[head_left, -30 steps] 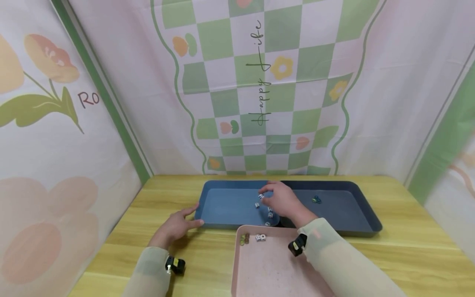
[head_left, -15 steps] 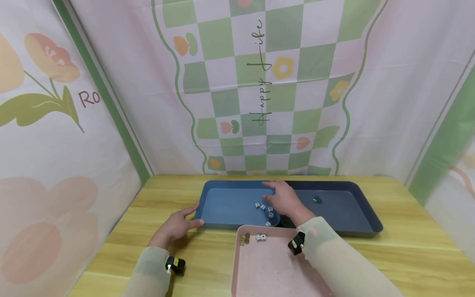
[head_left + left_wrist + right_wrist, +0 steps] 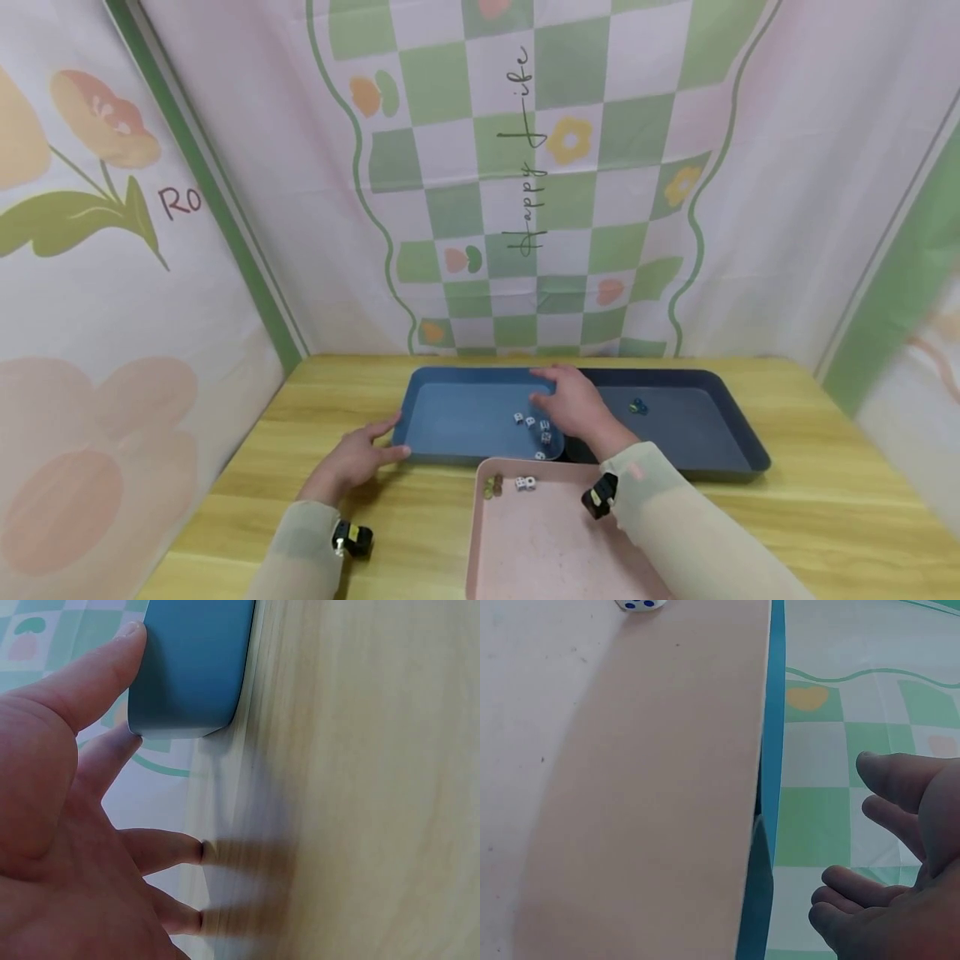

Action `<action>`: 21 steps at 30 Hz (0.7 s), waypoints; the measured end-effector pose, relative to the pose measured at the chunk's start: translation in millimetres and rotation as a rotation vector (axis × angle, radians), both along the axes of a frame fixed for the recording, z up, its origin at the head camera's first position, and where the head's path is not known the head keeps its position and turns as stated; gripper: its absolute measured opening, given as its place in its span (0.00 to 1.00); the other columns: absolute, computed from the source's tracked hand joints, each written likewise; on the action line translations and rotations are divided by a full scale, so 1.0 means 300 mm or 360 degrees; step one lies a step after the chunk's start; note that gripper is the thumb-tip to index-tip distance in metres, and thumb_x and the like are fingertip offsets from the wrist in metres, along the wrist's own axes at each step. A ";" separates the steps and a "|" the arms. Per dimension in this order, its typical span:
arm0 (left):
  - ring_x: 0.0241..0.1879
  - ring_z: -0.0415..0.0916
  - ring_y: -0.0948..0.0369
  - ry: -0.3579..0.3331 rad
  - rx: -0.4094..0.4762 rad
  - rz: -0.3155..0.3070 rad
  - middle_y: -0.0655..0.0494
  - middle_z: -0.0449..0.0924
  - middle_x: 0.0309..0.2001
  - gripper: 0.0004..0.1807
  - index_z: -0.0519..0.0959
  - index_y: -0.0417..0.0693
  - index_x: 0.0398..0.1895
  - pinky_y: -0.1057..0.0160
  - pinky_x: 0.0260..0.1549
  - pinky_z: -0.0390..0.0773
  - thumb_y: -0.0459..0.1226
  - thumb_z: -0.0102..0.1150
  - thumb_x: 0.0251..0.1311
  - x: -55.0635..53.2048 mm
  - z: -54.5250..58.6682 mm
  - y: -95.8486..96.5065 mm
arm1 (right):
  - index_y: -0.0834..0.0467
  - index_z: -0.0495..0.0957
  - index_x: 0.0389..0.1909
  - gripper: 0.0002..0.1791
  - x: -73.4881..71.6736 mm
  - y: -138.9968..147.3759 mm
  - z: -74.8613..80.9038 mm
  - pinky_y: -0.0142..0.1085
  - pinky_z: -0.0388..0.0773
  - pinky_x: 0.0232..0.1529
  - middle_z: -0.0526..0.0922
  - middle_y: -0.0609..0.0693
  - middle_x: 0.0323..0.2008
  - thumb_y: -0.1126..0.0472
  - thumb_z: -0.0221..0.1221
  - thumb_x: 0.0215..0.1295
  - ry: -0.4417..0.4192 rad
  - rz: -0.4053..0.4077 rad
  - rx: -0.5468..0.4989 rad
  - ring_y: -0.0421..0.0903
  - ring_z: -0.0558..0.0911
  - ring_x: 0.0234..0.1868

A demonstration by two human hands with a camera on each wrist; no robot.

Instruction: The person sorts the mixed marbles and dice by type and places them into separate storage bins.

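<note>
Thumb and index finger of my left hand (image 3: 354, 460) touch the near-left corner of the blue tray (image 3: 450, 417). In the left wrist view the hand is spread, its other fingertips down on the wooden table. Over the right end of that tray hovers my right hand (image 3: 573, 404), fingers extended and apart, holding nothing. Several small white dice (image 3: 530, 422) lie below and left of it on the tray floor. The right wrist view shows the hand beyond the rim of the pink tray (image 3: 645, 787), with nothing between thumb and fingers.
Right of the blue tray stands a dark navy tray (image 3: 690, 433) with a small cluster of blue-green pieces (image 3: 638, 407). The pink tray in front holds two white dice (image 3: 525, 483) and some small yellow-green and brown pieces (image 3: 492, 486). A patterned curtain (image 3: 480, 325) hangs behind the table.
My right hand has let go of a die, which now lies with the others in the blue tray. Its fingers have spread. The left hand stays at the tray corner.
</note>
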State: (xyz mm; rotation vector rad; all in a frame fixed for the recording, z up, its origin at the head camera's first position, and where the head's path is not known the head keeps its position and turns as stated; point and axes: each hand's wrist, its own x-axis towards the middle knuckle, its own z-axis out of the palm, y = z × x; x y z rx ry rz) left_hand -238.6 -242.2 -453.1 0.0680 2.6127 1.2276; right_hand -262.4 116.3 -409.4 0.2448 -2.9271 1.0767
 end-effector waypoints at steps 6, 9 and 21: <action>0.72 0.49 0.36 0.0018 -0.0009 -0.0009 0.42 0.57 0.74 0.39 0.64 0.66 0.75 0.30 0.65 0.49 0.54 0.66 0.61 -0.001 -0.009 -0.004 | 0.57 0.74 0.67 0.26 0.011 -0.004 -0.002 0.62 0.66 0.61 0.59 0.67 0.72 0.57 0.61 0.70 0.0007 0.0008 0.0022 0.66 0.59 0.71; 0.72 0.49 0.36 0.0004 -0.0002 0.0002 0.42 0.57 0.74 0.39 0.64 0.67 0.75 0.30 0.65 0.49 0.54 0.66 0.61 -0.001 -0.009 -0.001 | 0.57 0.74 0.66 0.25 0.016 0.002 0.001 0.62 0.66 0.61 0.60 0.66 0.72 0.57 0.62 0.70 0.0009 0.0036 0.0013 0.66 0.59 0.71; 0.72 0.48 0.36 -0.0027 0.0010 0.0021 0.44 0.56 0.75 0.40 0.63 0.70 0.75 0.29 0.64 0.49 0.55 0.67 0.60 -0.008 -0.014 0.000 | 0.56 0.77 0.64 0.24 0.044 0.016 0.003 0.62 0.66 0.61 0.58 0.65 0.73 0.56 0.63 0.69 -0.0004 0.0104 -0.0045 0.66 0.57 0.72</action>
